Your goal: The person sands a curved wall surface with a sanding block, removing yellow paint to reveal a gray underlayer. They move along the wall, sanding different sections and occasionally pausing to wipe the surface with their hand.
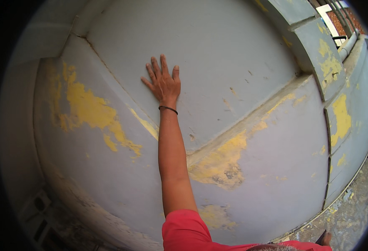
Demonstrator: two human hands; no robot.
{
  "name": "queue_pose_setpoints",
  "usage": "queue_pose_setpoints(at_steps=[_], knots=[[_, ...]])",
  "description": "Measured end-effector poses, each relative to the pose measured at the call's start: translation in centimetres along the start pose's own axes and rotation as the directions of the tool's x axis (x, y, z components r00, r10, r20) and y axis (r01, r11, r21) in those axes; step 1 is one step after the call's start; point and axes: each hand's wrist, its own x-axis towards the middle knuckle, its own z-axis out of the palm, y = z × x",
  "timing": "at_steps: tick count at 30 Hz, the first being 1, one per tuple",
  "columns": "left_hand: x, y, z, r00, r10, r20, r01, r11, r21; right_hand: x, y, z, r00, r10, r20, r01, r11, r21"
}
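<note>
My left hand (163, 83) lies with its palm on a smooth grey painted wall panel (215, 40), fingers spread and pointing up. It holds nothing, and a thin black band (168, 109) circles its wrist. The bare forearm runs down to a red sleeve. At the lower right edge only a small part of my right hand (327, 239) shows, closed on a dark, pointed, flat-bladed tool (321, 237); the rest is hidden. Yellow patches (86, 106) mark the wall to the left of my arm. Another yellow patch (221, 160), rough and partly grey, lies to its right.
Ledges meet below the panel, and a raised pillar (319, 53) borders it at right. A pale pipe (348, 47) and railings stand beyond. Paint flakes lie on the patterned floor (344, 216) at lower right. Dark objects stand at lower left, too dim to name.
</note>
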Motion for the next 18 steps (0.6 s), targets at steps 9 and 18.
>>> queue_pose_setpoints(at_steps=[9,18], knots=[[-0.6,-1.0,1.5,0.943,-0.333,-0.002,0.332,0.943,-0.033,-3.4,3.4,-5.6,0.993,0.117,-0.007,-0.117,0.992,-0.050],[-7.3,0.3,-4.0,0.913,0.025,0.408,-0.028,1.000,0.000,-1.0,2.7,-5.3,0.991,0.125,0.046,-0.128,0.989,0.068]])
